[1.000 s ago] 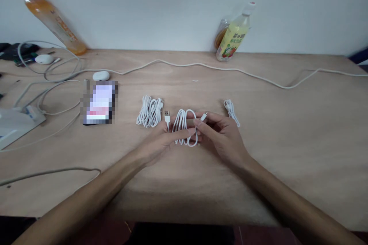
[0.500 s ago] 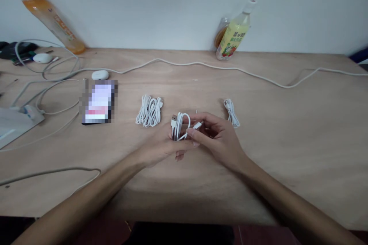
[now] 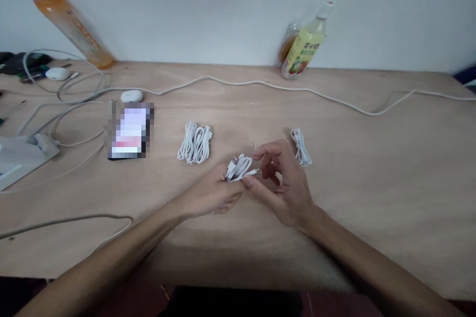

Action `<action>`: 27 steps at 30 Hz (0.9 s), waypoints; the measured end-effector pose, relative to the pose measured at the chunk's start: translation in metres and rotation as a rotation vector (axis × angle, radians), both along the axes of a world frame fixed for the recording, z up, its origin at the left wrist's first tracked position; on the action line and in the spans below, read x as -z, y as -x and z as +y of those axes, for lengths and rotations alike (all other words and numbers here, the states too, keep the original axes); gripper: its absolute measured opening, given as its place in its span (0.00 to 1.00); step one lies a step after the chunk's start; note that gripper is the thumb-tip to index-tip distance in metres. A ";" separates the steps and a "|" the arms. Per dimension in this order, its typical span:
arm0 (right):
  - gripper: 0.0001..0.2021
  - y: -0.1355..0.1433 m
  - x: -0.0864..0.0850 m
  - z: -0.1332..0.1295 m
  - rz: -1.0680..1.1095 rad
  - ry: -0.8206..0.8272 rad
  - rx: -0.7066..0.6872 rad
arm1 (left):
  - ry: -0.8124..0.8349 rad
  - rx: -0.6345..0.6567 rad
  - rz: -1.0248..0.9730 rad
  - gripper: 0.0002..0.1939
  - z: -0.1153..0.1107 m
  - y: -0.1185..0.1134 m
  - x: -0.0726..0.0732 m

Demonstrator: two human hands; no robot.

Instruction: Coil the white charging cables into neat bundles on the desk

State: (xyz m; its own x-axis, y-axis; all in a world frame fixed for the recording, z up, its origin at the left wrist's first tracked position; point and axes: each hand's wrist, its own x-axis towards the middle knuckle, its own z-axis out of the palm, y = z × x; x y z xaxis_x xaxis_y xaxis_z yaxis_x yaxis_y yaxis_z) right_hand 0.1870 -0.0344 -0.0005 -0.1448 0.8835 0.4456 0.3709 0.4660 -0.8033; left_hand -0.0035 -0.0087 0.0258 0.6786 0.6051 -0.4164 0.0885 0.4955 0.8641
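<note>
My left hand (image 3: pixel 213 190) is closed around a coiled white USB cable (image 3: pixel 241 166), whose USB plug sticks up beside the loops. The other, thinner plug end points right across the coil. Right of it, my right hand (image 3: pixel 284 178) has its fingers apart and curved, with the thumb tip close to the cable; whether it touches is unclear. Behind my left hand lie coiled white cables (image 3: pixel 195 143) in a bundle. One more coiled white cable (image 3: pixel 300 147) rests just beyond my right hand. A short white tie (image 3: pixel 255 147) lies on the table between them.
A phone (image 3: pixel 130 131) and a white earbud case (image 3: pixel 131 96) lie at left, near tangled cords and a white power strip (image 3: pixel 28 156). A long white cord (image 3: pixel 256 82) crosses the back. An orange bottle (image 3: pixel 74 32) and a yellow bottle (image 3: pixel 305 47) stand against the wall.
My right fingers have spread and drawn away to the right from the coil. In my left hand the coil has tilted to the right and is more tightly gripped.
</note>
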 end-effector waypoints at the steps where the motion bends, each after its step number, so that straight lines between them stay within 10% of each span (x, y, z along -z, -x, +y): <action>1: 0.15 -0.001 0.000 0.000 -0.035 -0.052 -0.003 | -0.025 0.015 0.006 0.17 -0.001 0.000 0.000; 7: 0.15 -0.003 -0.003 -0.001 -0.224 -0.238 -0.142 | -0.291 -0.009 0.005 0.04 -0.004 0.001 0.009; 19: 0.05 0.001 -0.001 -0.005 -0.251 -0.295 -0.212 | -0.665 0.042 0.015 0.16 -0.013 -0.002 0.017; 27: 0.10 0.007 -0.002 -0.007 -0.270 -0.233 -0.111 | -0.593 -0.031 0.040 0.11 -0.012 -0.006 0.017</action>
